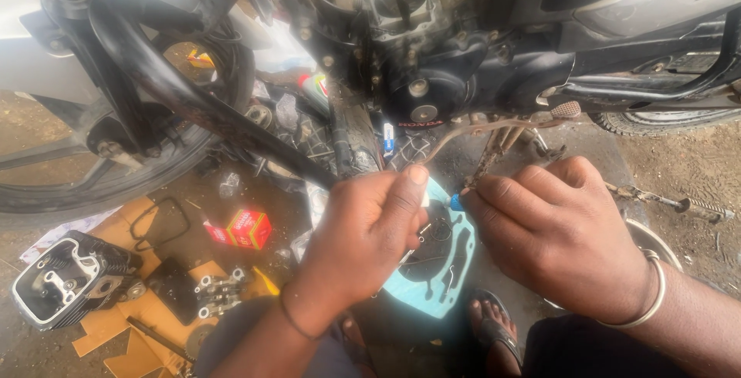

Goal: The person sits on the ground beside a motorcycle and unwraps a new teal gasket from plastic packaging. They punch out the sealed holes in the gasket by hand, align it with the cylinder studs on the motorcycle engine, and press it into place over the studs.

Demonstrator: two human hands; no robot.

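Both hands are low in the head view, over a light-blue engine gasket that lies under them. My left hand pinches a small white piece between thumb and forefinger near the gasket's top edge. My right hand, with a metal bangle on the wrist, is curled with its fingertips on a small blue item at the gasket's upper edge, almost touching the left hand. What each hand pinches is too small to identify. Just beyond the hands stands the black motorcycle engine.
A motorcycle front wheel and black crash-guard tube fill the left. On cardboard at the lower left lie a cylinder head, a small red box and a black gasket ring. A brake pedal juts out; my sandalled foot is below.
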